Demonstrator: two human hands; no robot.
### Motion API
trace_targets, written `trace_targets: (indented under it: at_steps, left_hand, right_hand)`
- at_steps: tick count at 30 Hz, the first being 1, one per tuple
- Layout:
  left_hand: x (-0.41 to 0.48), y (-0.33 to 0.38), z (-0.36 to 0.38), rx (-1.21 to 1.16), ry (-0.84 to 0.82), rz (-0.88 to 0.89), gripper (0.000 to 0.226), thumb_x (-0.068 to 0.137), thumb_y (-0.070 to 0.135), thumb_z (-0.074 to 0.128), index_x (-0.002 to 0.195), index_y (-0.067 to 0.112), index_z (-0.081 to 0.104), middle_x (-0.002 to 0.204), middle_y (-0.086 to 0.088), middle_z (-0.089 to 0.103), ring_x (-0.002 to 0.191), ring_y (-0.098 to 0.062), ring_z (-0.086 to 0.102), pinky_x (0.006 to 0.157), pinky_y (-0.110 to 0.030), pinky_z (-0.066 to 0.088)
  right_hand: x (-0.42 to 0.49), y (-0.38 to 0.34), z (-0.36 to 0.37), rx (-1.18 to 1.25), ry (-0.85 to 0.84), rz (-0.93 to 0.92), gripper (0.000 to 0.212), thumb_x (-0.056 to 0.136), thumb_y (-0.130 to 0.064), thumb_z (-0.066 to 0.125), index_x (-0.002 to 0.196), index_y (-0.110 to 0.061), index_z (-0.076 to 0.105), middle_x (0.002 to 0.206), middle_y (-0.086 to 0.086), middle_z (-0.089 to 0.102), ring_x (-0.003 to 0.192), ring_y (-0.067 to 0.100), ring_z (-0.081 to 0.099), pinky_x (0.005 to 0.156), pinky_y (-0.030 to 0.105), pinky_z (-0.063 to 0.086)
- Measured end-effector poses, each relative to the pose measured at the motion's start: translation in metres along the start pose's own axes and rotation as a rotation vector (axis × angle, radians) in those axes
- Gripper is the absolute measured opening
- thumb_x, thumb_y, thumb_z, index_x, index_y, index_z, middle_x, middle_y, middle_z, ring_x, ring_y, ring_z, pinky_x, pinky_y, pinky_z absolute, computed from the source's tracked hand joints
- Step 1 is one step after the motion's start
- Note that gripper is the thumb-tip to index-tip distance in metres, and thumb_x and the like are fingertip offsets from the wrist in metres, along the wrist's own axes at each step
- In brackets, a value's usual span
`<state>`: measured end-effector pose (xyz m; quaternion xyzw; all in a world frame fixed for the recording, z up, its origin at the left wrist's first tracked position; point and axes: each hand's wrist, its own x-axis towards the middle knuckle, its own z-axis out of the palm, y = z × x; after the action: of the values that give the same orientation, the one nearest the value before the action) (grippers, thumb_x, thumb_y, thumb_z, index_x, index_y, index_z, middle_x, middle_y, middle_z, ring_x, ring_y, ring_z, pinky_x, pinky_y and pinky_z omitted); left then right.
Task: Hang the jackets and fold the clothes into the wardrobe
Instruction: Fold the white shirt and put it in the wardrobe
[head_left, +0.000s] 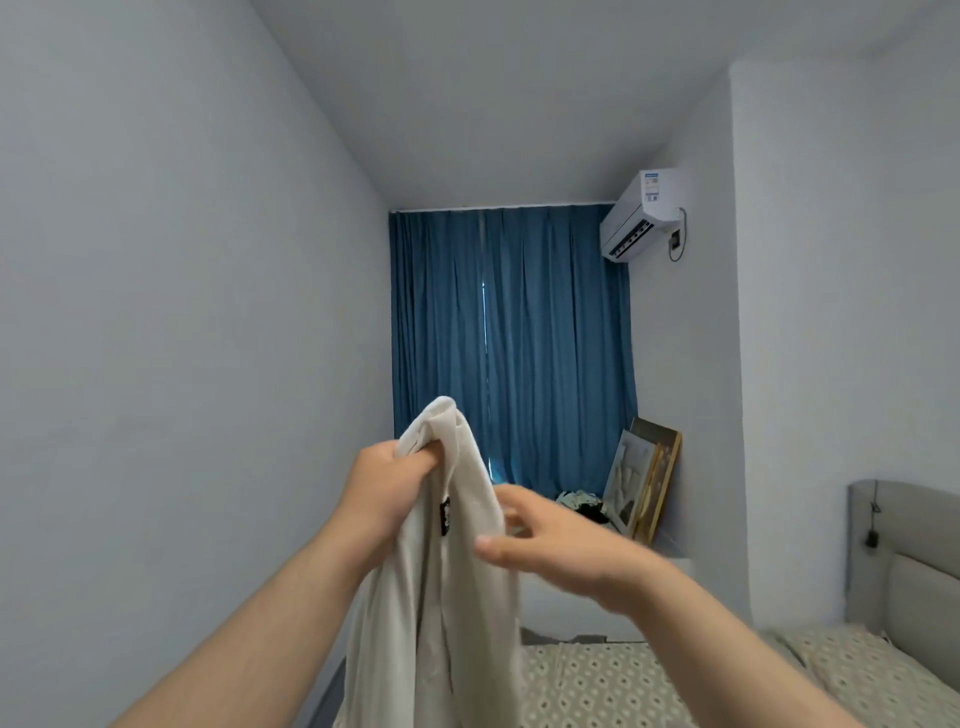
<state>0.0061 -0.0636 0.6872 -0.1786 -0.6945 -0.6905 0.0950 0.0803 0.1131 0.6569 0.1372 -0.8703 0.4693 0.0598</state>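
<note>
The person holds a pale cream garment (452, 597) up in front of the chest. The left hand (384, 488) has its fingers curled tight round a bunched top edge, so the rest of the cloth hangs straight down and can be read for shape. The right hand (550, 545) is spread, fingers loose and reaching in at the cloth's right edge, probably to find a second corner or shoulder. It is blurred, so whether it already touches the fabric cannot be told. The garment hangs clear above the patterned bed (623, 686), which lies low and to the right and would serve as a folding surface. The wardrobe is out of view, so this piece looks far from stowed.
</note>
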Motion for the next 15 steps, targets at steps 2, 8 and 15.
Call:
trace_targets:
  at_steps: [2,8,15]
  left_hand:
    - [0.001,0.009,0.012,-0.03,-0.032,-0.013,0.032,0.084,0.029,0.072,0.085,-0.002,0.069,0.075,-0.016,0.07,0.068,-0.026,0.065,0.065,-0.04,0.056]
    - [0.026,0.033,0.021,-0.282,-0.104,-0.132,0.03,0.09,0.03,0.068,0.109,0.005,0.069,0.099,-0.018,0.074,0.088,-0.033,0.072,0.068,-0.04,0.058]
    - [0.062,0.044,-0.012,-0.511,0.089,-0.048,0.031,0.094,0.026,0.064,0.117,0.006,0.065,0.104,-0.017,0.072,0.091,-0.032,0.072,0.075,-0.047,0.06]
  right_hand:
    - [0.006,0.01,0.02,0.021,0.042,-0.018,0.068,0.078,-0.057,0.071,0.138,-0.041,0.043,0.13,-0.02,0.056,0.125,0.001,0.051,0.109,0.035,0.043]
    - [0.007,0.041,0.051,0.343,0.003,-0.06,0.056,0.084,-0.023,0.076,0.134,-0.024,0.052,0.123,-0.009,0.069,0.115,0.01,0.065,0.096,0.03,0.053]
    - [0.006,0.067,0.048,0.305,0.188,0.072,0.016,0.076,-0.025,0.066,0.085,-0.014,0.072,0.079,-0.004,0.071,0.075,0.012,0.064,0.072,0.028,0.049]
